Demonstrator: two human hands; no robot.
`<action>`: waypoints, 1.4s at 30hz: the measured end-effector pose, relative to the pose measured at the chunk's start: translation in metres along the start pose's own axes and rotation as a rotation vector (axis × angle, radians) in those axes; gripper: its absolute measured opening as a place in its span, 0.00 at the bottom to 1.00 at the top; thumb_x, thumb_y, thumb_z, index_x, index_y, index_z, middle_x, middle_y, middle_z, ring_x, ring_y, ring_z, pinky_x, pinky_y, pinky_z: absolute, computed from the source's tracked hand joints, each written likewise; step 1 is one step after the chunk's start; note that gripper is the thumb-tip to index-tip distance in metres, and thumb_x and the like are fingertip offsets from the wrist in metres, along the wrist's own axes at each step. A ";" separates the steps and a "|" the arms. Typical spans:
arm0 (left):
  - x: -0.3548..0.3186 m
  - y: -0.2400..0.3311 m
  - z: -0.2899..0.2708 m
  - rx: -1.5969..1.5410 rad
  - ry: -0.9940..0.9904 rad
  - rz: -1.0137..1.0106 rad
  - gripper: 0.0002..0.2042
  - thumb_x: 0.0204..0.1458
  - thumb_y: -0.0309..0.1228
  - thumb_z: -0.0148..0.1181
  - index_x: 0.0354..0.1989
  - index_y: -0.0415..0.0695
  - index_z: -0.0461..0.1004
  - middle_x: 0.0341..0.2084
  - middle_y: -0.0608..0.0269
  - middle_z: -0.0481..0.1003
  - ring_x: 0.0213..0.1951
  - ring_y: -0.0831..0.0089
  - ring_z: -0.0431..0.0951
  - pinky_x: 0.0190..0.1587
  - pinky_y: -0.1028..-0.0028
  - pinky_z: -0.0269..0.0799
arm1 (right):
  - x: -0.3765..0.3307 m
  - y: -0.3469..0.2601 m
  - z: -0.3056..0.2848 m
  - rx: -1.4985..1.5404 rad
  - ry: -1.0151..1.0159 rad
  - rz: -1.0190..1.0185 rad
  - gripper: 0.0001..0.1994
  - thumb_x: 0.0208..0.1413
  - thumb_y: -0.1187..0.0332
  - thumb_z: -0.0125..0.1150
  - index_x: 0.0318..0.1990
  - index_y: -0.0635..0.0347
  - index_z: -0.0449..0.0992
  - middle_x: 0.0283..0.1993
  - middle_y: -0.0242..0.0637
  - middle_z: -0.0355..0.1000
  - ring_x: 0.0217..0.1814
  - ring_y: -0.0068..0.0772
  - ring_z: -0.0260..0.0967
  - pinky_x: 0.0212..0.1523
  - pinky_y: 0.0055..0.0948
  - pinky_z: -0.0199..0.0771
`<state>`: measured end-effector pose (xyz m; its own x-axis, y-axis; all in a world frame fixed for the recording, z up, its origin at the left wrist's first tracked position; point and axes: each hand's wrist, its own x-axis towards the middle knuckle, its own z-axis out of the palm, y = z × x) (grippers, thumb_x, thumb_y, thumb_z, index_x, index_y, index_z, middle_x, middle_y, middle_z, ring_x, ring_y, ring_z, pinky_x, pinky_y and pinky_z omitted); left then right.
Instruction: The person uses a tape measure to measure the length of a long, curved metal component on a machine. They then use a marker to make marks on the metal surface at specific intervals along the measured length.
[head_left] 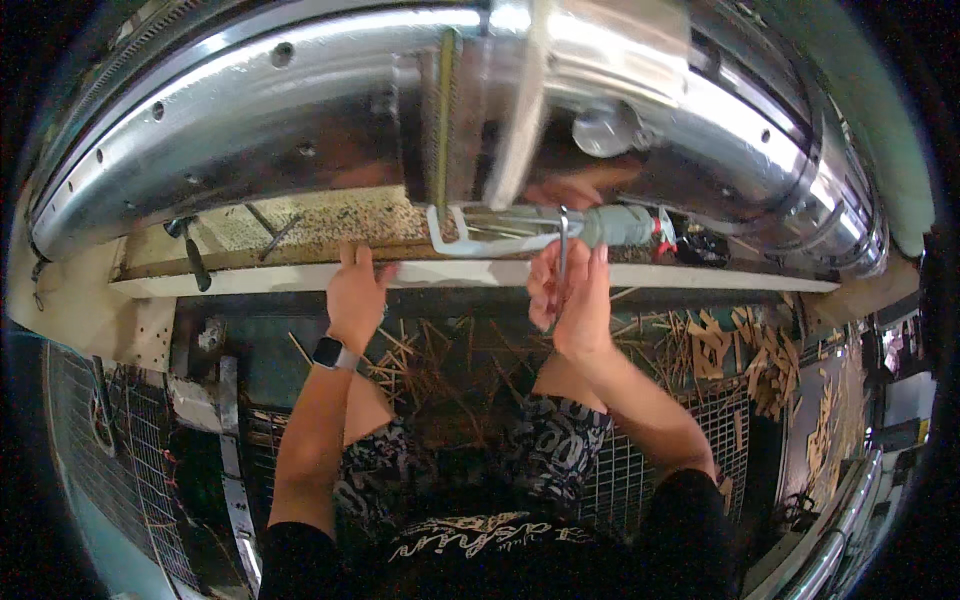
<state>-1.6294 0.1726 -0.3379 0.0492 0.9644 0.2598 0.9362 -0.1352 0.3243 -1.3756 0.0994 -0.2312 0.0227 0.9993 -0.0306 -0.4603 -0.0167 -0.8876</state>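
Observation:
My right hand point(572, 300) is closed around a bent metal hex key point(563, 228), held roughly upright with its short end at the top. Just behind it a pale green bottle point(618, 226) with a red-and-white top lies on its side in the long tray. My left hand point(357, 300) rests on the white front ledge point(470, 272) of that tray, fingers stretched over the edge and holding nothing. Between the hands, a white rectangular frame-like piece point(442, 238) lies at the ledge. What else the right palm may cover is hidden.
A large shiny metal cylinder point(330, 110) with holes curves over the tray. A black-handled tool point(198, 265) and thin rods lie at the tray's left. Below the ledge are scattered thin strips point(400, 360) and a pile of brown cut pieces point(750, 350). Wire grating point(640, 440) lies beneath.

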 end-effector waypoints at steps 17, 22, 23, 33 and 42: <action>-0.003 0.005 -0.012 0.113 0.011 0.086 0.16 0.52 0.43 0.52 0.36 0.41 0.63 0.34 0.50 0.65 0.28 0.55 0.74 0.23 0.63 0.70 | 0.014 0.036 0.060 0.660 -0.082 -0.108 0.21 0.58 0.42 0.34 0.32 0.50 0.61 0.28 0.30 0.56 0.26 0.28 0.56 0.18 0.30 0.58; -0.001 0.009 -0.016 0.045 0.020 0.078 0.17 0.52 0.44 0.52 0.37 0.41 0.63 0.35 0.48 0.66 0.29 0.51 0.74 0.28 0.59 0.70 | -0.003 0.042 0.033 0.075 -0.091 -0.530 0.07 0.61 0.66 0.43 0.36 0.59 0.64 0.33 0.34 0.58 0.29 0.26 0.58 0.31 0.31 0.68; -0.001 0.010 -0.017 0.020 0.007 0.064 0.18 0.52 0.45 0.51 0.38 0.41 0.63 0.36 0.46 0.67 0.30 0.49 0.74 0.29 0.57 0.70 | -0.008 0.041 0.022 -0.147 -0.142 -0.615 0.06 0.60 0.69 0.44 0.36 0.61 0.65 0.35 0.34 0.59 0.30 0.26 0.59 0.34 0.30 0.68; -0.006 0.007 -0.011 0.013 0.048 0.058 0.19 0.52 0.47 0.50 0.38 0.42 0.61 0.41 0.47 0.65 0.32 0.48 0.74 0.28 0.58 0.71 | -0.024 -0.059 0.019 -0.673 -0.173 -0.940 0.06 0.53 0.81 0.45 0.38 0.64 0.64 0.41 0.43 0.68 0.33 0.27 0.66 0.35 0.23 0.68; -0.007 0.011 -0.016 0.028 0.100 0.077 0.18 0.52 0.46 0.52 0.36 0.40 0.65 0.35 0.52 0.66 0.29 0.54 0.74 0.28 0.63 0.72 | -0.002 -0.049 0.025 -0.900 -0.131 -1.052 0.06 0.50 0.82 0.50 0.35 0.64 0.68 0.38 0.40 0.72 0.32 0.33 0.71 0.33 0.27 0.70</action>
<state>-1.6253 0.1604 -0.3223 0.0879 0.9237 0.3729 0.9405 -0.2003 0.2745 -1.3754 0.0991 -0.1760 -0.1076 0.5512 0.8274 0.4450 0.7709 -0.4557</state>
